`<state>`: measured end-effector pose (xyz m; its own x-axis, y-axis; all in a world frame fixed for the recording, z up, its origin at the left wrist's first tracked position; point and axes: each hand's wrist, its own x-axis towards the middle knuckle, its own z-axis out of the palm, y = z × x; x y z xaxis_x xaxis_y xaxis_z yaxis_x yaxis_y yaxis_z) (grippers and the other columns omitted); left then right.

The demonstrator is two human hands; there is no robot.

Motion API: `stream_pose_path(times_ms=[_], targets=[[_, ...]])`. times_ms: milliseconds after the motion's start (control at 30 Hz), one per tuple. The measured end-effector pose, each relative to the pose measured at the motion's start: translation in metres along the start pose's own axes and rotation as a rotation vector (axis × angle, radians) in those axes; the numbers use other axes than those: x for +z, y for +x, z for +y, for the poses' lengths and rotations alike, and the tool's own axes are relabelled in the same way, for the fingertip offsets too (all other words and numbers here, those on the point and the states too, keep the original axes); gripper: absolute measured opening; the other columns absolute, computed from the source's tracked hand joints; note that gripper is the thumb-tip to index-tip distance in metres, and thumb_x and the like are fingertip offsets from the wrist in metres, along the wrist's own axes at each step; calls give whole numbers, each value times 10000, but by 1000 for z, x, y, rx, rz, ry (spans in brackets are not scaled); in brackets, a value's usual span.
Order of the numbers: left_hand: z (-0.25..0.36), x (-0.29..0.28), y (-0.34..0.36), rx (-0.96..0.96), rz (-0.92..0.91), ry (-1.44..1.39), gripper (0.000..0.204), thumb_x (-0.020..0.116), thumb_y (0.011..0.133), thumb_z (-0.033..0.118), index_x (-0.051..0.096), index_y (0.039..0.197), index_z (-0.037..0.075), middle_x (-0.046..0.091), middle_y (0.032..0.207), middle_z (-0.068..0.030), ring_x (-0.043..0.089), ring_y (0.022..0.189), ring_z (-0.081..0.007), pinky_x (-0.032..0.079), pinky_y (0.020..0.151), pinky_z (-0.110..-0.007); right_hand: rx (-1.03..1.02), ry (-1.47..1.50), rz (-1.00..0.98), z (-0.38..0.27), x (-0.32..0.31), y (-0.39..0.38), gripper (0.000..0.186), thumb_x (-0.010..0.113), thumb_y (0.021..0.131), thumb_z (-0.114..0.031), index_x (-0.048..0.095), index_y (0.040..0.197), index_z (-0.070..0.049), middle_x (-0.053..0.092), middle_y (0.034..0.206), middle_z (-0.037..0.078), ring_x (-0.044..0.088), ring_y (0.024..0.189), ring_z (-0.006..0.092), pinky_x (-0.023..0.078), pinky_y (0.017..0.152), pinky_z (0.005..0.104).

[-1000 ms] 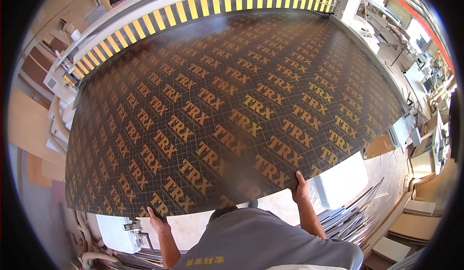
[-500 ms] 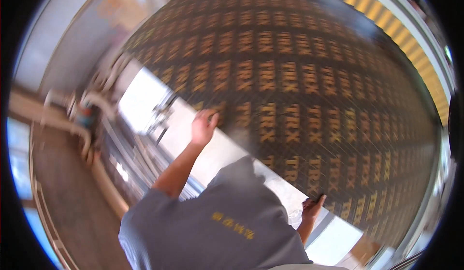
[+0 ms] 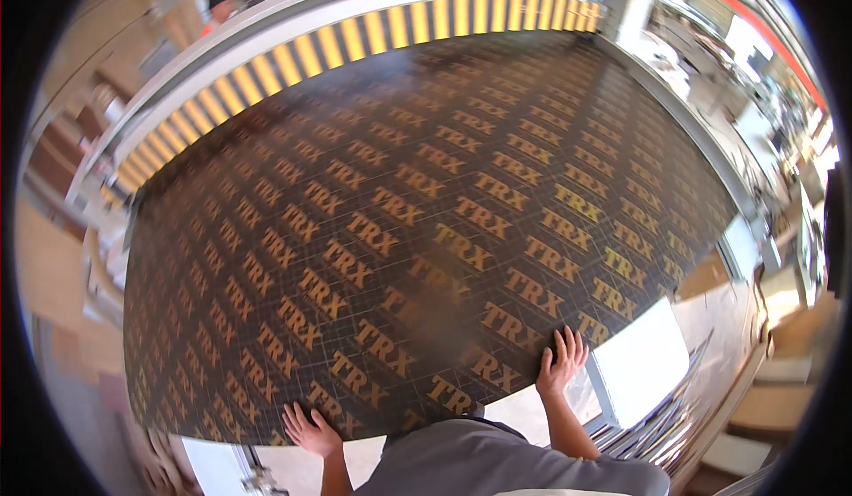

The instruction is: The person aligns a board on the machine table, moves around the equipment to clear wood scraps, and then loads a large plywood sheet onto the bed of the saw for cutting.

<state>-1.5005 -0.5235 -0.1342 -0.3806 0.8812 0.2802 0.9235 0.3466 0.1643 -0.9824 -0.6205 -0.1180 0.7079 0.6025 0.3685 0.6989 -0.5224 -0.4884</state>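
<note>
A large dark brown sheet (image 3: 426, 221) with rows of repeated gold print fills most of the view. It lies flat, its near edge just in front of my body. My left hand (image 3: 313, 432) rests near that edge, left of my body, with its fingers stretched over the sheet. Farther to the right, my right hand (image 3: 561, 363) lies palm down with spread fingers on the near right part of the sheet. Neither hand holds anything.
A beam with yellow and black stripes (image 3: 355, 39) spans the far side. A white side panel (image 3: 641, 363) stands out at the near right, with long metal strips below it. Bent pipes (image 3: 99, 270) are at the left. A person (image 3: 219, 12) is beyond the beam.
My view has swung round, so the striped beam now lies ahead rather than at the right. My right hand has gone from the sheet's edge to lying spread on its top.
</note>
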Motion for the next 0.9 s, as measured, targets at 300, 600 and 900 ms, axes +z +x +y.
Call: stream_pose_path(times_ms=[300,600,900], targets=[[28,9,4,19,-46,-20,553,452,1078,455,529,1516,126,420,1643,-86,341,1524,-339,221,1258,-524,2,-29,10,12,4,13,469,645,912,-247,665,1366,-133,505,1564,111,355,1496,379,160,1248,568],[126,-43,-73,972,-261,-203,734,725,893,530,536,1511,182,392,1654,-84,337,1523,-345,198,1250,-588,-17,-101,47,5,13,6,517,629,948,-319,610,1435,-150,463,1598,101,327,1519,366,178,1261,561],[125,1,-115,914,-215,-141,796,666,908,599,421,1599,289,307,1708,-31,238,1580,-325,124,1255,-628,-109,196,-143,122,-70,-42,703,634,989,-335,371,1587,-76,284,1666,251,217,1556,449,195,1277,513]])
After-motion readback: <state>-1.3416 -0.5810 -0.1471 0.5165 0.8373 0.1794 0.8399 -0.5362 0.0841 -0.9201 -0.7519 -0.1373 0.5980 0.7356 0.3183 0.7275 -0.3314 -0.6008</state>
